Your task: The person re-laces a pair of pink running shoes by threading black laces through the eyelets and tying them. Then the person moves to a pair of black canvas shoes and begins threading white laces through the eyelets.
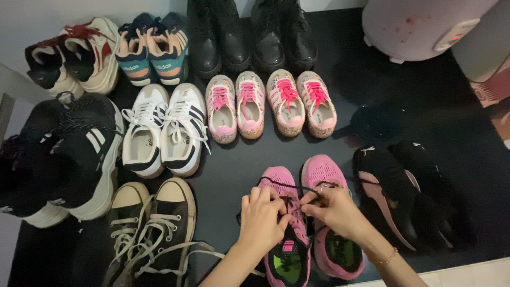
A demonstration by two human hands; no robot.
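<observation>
Both hands [297, 212] on pink mesh sneaker's [284, 223] dark laces [289, 187]

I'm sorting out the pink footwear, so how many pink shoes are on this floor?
6. Four small pink lace-up sneakers stand in the middle row. Two pink mesh running shoes sit in front: one under both hands, one beside it.

Dark floor [414, 106] (shoes [236, 106] in rows)
</observation>
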